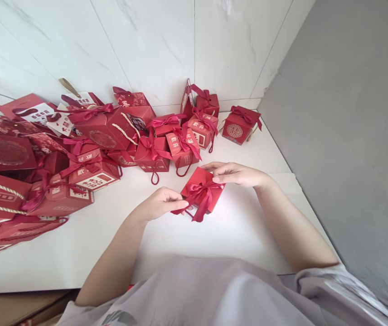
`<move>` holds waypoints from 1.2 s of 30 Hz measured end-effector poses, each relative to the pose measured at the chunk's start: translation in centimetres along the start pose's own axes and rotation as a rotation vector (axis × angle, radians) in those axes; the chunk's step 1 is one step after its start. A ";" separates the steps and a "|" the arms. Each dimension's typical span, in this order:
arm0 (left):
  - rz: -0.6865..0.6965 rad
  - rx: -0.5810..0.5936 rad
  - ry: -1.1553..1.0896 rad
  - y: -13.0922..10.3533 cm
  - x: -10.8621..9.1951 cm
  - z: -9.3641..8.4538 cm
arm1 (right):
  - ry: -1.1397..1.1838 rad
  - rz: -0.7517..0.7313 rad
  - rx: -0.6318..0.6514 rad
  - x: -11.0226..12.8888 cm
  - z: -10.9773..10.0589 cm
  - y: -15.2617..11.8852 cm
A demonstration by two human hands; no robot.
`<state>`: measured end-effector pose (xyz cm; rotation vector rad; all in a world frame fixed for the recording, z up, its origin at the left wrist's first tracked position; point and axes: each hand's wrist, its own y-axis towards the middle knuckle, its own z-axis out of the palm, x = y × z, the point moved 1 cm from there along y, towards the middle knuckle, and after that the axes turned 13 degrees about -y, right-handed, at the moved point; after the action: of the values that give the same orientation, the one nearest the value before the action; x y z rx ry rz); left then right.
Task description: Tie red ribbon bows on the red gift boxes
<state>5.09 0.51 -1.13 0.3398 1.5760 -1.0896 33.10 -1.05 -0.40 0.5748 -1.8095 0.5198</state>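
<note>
Tabletop, white, spreads under the left hand and right hand; red gift boxes crowd beyond and leftward of them; between the hands is one small red box, its far edge gripped by the right; the left pinches an end of its ribbon bow.

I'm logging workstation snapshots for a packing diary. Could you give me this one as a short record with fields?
Item in hand: red box with a ribbon bow on top
Left hand: thumb and fingers on a ribbon tail at the box's left side
Right hand: at the box's far right edge, thumb near the bow
Surface: white table
Left side: heaped red gift boxes, some with cream rope handles
Far right of table: one bowed box with a round gold emblem
Behind: pale marbled tiles
</note>
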 end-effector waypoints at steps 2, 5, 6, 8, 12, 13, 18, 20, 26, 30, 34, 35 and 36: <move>0.006 0.003 0.015 -0.1 0.0 0.0 | -0.021 -0.007 -0.005 -0.2 0.0 0.1; -0.002 0.005 0.031 -0.1 -0.1 0.0 | -0.047 -0.009 -0.033 -0.5 0.2 0.4; -0.005 0.007 0.046 0.0 0.0 0.1 | -0.048 -0.008 -0.046 -0.6 0.3 0.4; -0.011 0.015 0.090 0.1 0.1 0.2 | -0.041 0.000 -0.064 -0.7 0.4 0.4; -0.049 0.182 0.115 0.7 1.0 0.5 | -0.003 0.043 -0.017 -0.2 0.5 0.1; -0.058 0.252 0.107 0.8 1.3 0.6 | 0.008 0.054 -0.007 -0.1 0.5 0.1; -0.019 0.386 0.106 1.6 2.4 0.2 | 0.111 0.006 -0.128 -0.7 0.6 0.8; 0.001 0.379 0.111 1.9 2.7 -0.2 | 0.216 -0.024 -0.336 -1.9 0.5 1.4; 0.044 0.256 0.033 2.9 3.7 -1.2 | 0.315 0.031 -0.722 -6.8 0.4 2.6; 0.157 0.085 -0.113 3.3 3.8 -1.3 | 0.313 0.039 -0.736 -8.2 1.2 2.3; 0.192 0.034 -0.185 2.8 3.3 -0.8 | 0.277 0.017 -0.786 -8.6 2.3 0.4; 0.209 0.000 -0.173 2.8 3.2 -0.7 | 0.261 0.001 -0.815 -8.6 2.6 -0.3; 0.236 -0.043 -0.147 2.9 3.2 -0.5 | 0.243 -0.018 -0.839 -8.5 2.9 -1.1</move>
<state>5.76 1.41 -5.33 0.3977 1.3886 -0.8771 33.94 -2.54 -9.26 -0.0528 -1.5990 -0.1970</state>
